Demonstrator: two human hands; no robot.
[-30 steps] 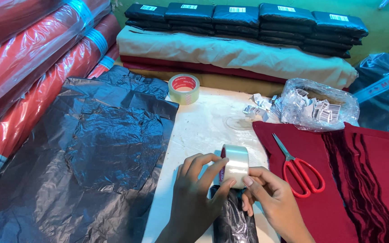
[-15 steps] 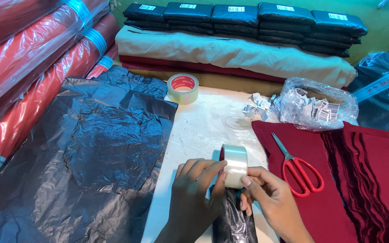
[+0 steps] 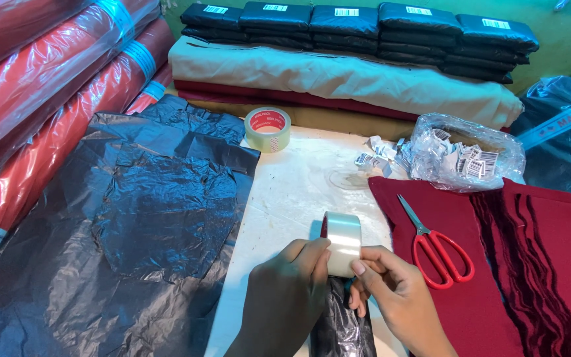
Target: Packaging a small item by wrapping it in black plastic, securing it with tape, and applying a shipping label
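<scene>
Both hands meet at the bottom centre over a black plastic-wrapped packet (image 3: 342,324). My left hand (image 3: 285,297) grips a roll of clear tape (image 3: 342,239) from its left side. My right hand (image 3: 394,297) pinches the front of the same roll with thumb and fingertips, just above the packet. The roll stands on edge on top of the packet's far end.
Red-handled scissors (image 3: 439,251) lie on folded maroon cloth (image 3: 536,277) to the right. A second tape roll (image 3: 267,129) sits at the back of the white table (image 3: 292,192). Black plastic bags (image 3: 133,225) spread left, beside wrapped red fabric rolls (image 3: 41,99). A clear bag of barcode labels (image 3: 467,155) and stacked black packets (image 3: 358,30) are behind.
My left fingers have curled down from the top of the tape roll onto its left side. Both hands and the roll have shifted slightly toward me.
</scene>
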